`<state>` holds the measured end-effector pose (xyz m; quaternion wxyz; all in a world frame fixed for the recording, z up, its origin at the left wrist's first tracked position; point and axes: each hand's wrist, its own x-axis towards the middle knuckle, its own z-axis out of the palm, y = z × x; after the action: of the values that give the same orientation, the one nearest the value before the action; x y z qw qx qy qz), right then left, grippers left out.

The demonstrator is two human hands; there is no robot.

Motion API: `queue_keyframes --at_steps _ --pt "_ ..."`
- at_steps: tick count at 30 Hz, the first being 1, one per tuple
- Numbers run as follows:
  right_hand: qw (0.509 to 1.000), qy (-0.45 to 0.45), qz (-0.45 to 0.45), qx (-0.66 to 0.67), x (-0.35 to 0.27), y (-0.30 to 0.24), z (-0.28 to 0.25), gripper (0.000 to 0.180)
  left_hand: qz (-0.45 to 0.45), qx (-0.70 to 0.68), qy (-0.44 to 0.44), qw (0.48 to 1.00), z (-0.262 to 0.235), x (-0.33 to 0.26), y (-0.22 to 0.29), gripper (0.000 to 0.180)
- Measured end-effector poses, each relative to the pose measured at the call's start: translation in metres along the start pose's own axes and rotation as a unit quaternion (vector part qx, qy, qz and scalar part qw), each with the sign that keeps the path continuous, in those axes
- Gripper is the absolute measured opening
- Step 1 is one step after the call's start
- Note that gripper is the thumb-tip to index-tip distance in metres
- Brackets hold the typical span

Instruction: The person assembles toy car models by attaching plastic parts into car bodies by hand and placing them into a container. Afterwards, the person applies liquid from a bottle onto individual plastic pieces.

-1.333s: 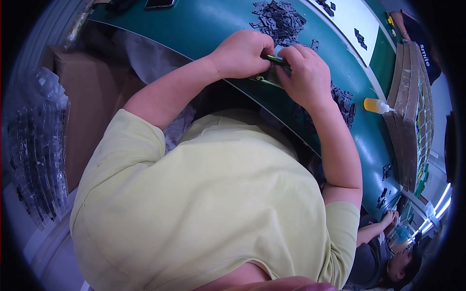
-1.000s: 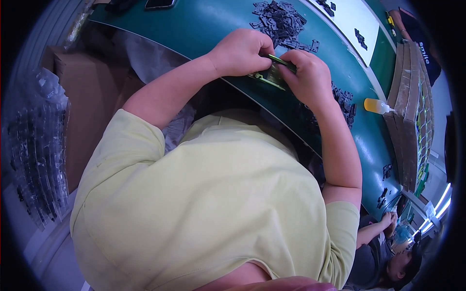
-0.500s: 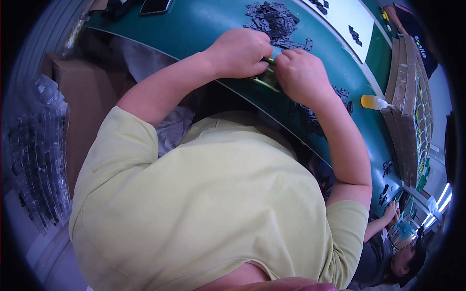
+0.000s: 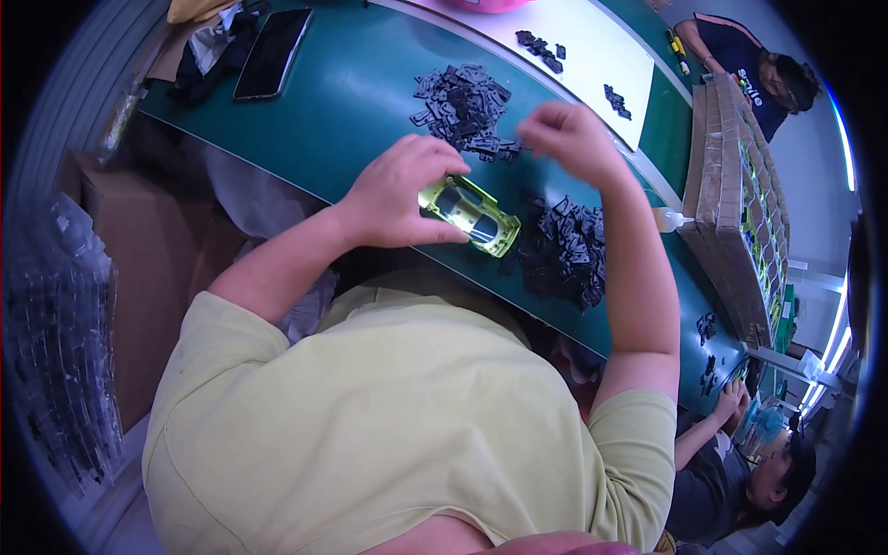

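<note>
A bright green toy car body shell (image 4: 498, 242) is in my left hand (image 4: 393, 194), gripped at one end between thumb and fingers just above the table's near edge. Its hollow inside shows, with clear window pieces. My right hand (image 4: 578, 143) hovers apart from the shell, to its upper right, with fingers curled together. Whether a small piece sits in its fingertips I cannot make out. Just left of that hand lies a heap of flat black plastic parts (image 4: 462, 102). A second heap of black parts (image 4: 569, 245) lies beside my right forearm.
A phone (image 4: 273, 55) rests on the green table (image 4: 361, 74) at the far left. Behind are a white board (image 4: 592, 65) with small black parts and a bottle (image 4: 668, 219) by a cardboard tray (image 4: 731, 203). Two other people work at the right.
My right hand has let go of the green shell and moved up and away from it. My left hand alone holds the shell, now turned so its inside shows. The whole view has shifted.
</note>
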<state>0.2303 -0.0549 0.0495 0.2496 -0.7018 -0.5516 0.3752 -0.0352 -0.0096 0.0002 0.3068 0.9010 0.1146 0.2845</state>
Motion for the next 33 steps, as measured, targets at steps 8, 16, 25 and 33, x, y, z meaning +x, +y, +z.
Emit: queue_keyframes --at_steps 8,16,25,33 --pt "0.906 0.289 0.248 -0.188 0.122 0.054 -0.068 0.029 -0.014 0.013 0.028 0.999 0.013 0.003 -0.001 0.059" --pt "0.908 0.324 0.235 -0.121 0.136 0.056 -0.062 0.034 -0.003 -0.008 0.037 0.999 0.011 -0.001 0.001 0.055" --pt "0.970 0.137 -0.158 0.126 -0.023 -0.007 -0.009 0.020 0.032 0.021 0.062 0.997 0.012 -0.004 -0.011 0.055" --pt "0.920 0.129 -0.283 -0.240 -0.087 -0.021 0.081 0.012 0.065 0.027 0.075 0.995 0.022 -0.008 -0.007 0.055"
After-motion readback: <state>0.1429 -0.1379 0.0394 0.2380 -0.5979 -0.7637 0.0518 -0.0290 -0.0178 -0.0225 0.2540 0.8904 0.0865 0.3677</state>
